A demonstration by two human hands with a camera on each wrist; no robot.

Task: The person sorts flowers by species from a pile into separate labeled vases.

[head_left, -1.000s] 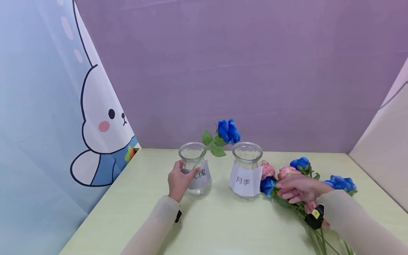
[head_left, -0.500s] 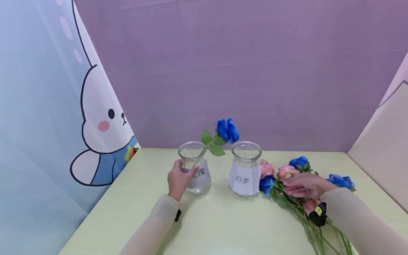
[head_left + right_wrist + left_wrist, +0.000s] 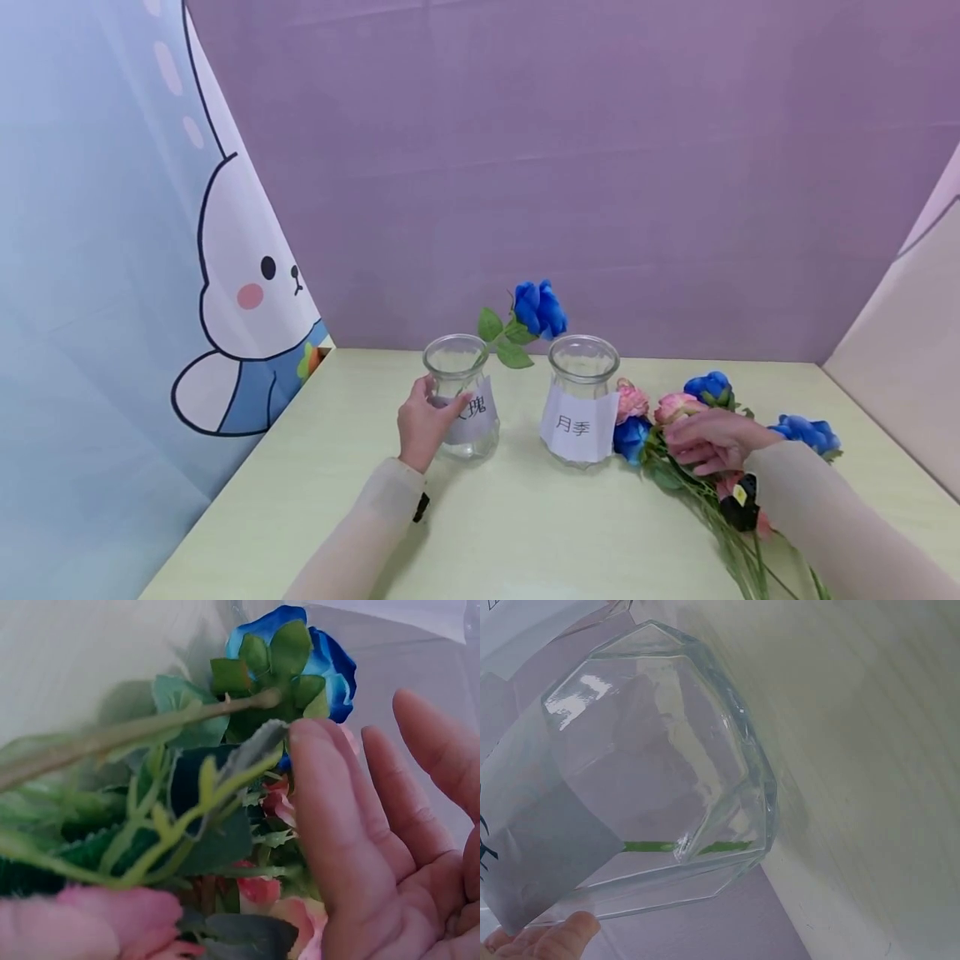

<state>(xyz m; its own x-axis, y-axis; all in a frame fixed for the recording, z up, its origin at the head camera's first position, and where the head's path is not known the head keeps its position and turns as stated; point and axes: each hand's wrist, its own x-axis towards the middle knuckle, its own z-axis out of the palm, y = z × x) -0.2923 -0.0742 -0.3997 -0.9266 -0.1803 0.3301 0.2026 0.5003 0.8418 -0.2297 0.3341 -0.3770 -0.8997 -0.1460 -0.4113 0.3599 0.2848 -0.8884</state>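
In the head view my left hand [image 3: 427, 425] grips the side of a glass vase [image 3: 456, 354] with a paper label. Its fingertips [image 3: 570, 937] show at the label's edge in the left wrist view. A blue rose [image 3: 540, 310] leans out of this vase to the right, its green stem [image 3: 649, 846] visible through the glass. My right hand [image 3: 712, 440] is over a pile of pink and blue flowers. In the right wrist view its fingers are fairly straight and spread, one against a leaf [image 3: 255, 746] beside a blue flower [image 3: 330, 664]; nothing is held between them.
A second labelled glass vase [image 3: 577, 425] stands between the first vase and the flower pile. Flower stems [image 3: 720, 525] stretch toward the table's front edge. A purple cloth [image 3: 570, 167] hangs behind the table, and a rabbit-print cloth [image 3: 97, 292] hangs at left.
My right hand has shifted only slightly over the flowers, and its fingers look a little more bent down. The left hand, vases and blue rose keep their places; the head view sways slightly.
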